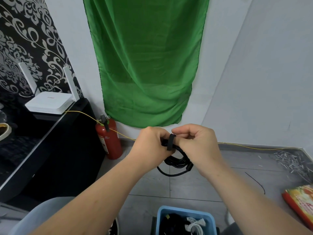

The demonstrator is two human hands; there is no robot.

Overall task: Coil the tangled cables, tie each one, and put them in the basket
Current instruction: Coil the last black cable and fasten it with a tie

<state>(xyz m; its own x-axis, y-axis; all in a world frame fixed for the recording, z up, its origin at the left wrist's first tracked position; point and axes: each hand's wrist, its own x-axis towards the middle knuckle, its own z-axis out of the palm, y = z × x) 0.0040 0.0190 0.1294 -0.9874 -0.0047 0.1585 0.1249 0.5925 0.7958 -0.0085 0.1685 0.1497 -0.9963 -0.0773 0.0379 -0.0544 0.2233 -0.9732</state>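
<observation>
Both my hands are raised in front of me over the floor. My left hand (149, 143) grips the top of a coiled black cable (176, 162), whose loops hang down below my hands. A black strap tie (170, 142) wraps around the bundle between my hands. My right hand (196, 145) pinches the upper end of that tie with curled fingers. The blue basket (184, 211) sits at the bottom edge of the view, holding black and white cables (194, 224).
A red fire extinguisher (109, 139) stands by the wall at left, next to a black cabinet (55, 150) carrying a white router (49, 102). A yellow wire (254, 147) runs along the wall base. A loose thin black wire (257, 182) and a red box (301, 204) lie at right.
</observation>
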